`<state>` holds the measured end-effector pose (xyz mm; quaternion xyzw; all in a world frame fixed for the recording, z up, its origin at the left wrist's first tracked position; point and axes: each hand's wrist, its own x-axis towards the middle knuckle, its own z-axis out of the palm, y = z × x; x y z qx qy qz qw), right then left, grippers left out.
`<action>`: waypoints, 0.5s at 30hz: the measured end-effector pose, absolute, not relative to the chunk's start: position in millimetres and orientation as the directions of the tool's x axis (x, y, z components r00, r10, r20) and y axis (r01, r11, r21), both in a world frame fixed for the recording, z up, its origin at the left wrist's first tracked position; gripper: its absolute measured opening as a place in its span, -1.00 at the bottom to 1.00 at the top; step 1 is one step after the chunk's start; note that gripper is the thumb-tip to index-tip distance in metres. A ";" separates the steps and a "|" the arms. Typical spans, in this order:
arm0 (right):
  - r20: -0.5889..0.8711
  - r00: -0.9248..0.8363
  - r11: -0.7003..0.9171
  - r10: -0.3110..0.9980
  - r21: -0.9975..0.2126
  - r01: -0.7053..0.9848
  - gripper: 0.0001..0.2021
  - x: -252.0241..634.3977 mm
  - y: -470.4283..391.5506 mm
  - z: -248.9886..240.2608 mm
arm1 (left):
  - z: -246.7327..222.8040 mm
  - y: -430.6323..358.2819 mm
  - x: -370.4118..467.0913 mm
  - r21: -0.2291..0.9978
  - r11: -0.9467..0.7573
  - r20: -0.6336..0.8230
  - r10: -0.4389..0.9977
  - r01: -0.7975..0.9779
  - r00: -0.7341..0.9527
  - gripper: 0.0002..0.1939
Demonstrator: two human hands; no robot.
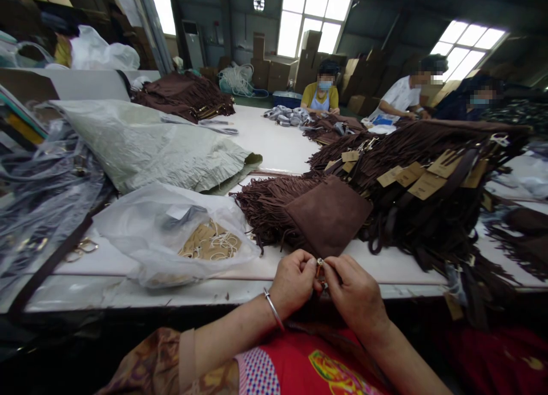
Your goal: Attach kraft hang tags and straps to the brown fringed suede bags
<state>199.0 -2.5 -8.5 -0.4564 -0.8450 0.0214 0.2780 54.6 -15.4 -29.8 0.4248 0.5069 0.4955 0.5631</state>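
Note:
Close to the table's front edge, my left hand (293, 281) and my right hand (357, 292) meet with thumbs and fingers pinched. Between them is a small gold-coloured metal fitting (320, 265); my fingers cover most of it, so its exact kind does not show. Just beyond my fingertips lies a brown fringed bag (329, 212), its fringe spread to the left. To its left, an open clear plastic bag (141, 241) holds brown paper tags (209, 241) with white strings.
A tall pile of brown fringed bags (411, 212) with tags stands at the right. A pale woven sheet (149, 144) and plastic-wrapped straps (55, 178) lie at the left. Across the white table (265, 138), a masked person (321, 95) and others work near more bags.

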 end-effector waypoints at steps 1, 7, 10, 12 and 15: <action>0.449 -0.428 0.583 0.784 -0.298 0.756 -0.84 199.8 -2.8 -8.5 | -29.8 -15.8 53.6 0.981 0.147 -0.150 0.988 -0.123 -0.017 -0.80; 0.319 -0.355 0.476 0.879 -0.542 0.692 -0.84 209.8 -12.1 -6.4 | -36.6 -24.0 36.4 0.969 0.120 -0.160 0.970 -0.215 -0.181 -0.79; 0.043 -0.264 0.191 0.964 -0.802 0.567 -0.78 212.3 -21.4 -6.0 | -37.5 -27.9 30.6 0.855 0.166 -0.240 0.966 -0.492 -0.091 -0.75; -0.165 -0.253 -0.053 0.953 -0.915 0.400 -0.69 212.2 -27.6 -7.7 | -35.3 -29.8 30.5 0.744 0.201 -0.270 0.963 -0.638 -0.010 -0.71; -0.333 -0.301 -0.281 0.893 -0.938 0.204 -0.63 211.6 -34.7 -12.8 | -32.6 -32.5 34.2 0.686 0.260 -0.288 0.955 -0.680 0.075 -0.64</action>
